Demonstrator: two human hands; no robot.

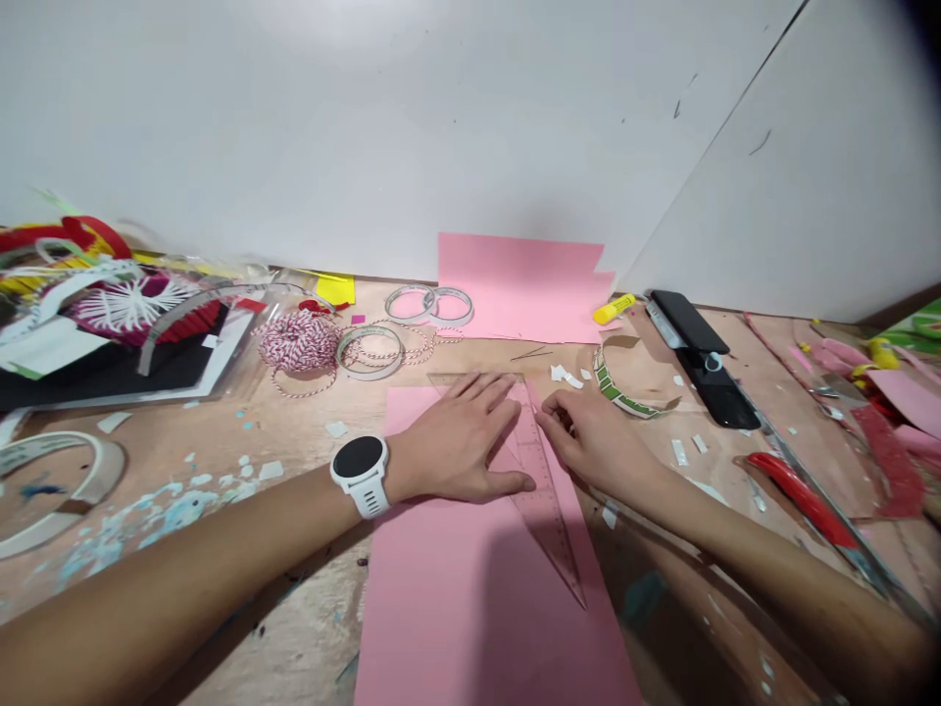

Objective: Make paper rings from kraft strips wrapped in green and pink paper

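Paint-flecked plywood worktop (279, 637) carries all items. Long pink paper sheet (433, 608) lies lengthwise in front of the person; second pink paper sheet (515, 289) lies at the far edge, against a white wall panel (368, 127). Transparent plastic triangular set square (545, 500) sits on the near sheet, its long point toward the person. Left hand (456, 441): flat, fingers spread, resting across the set square and paper. Right hand (592, 441): fingers bunched at the set square's upper right edge; pinch cannot be confirmed. Red-and-white twine ball (298, 341) lies left of the far sheet. White sports watch (360, 474) on left wrist. Yellow glue stick (614, 309) lies by the far sheet.
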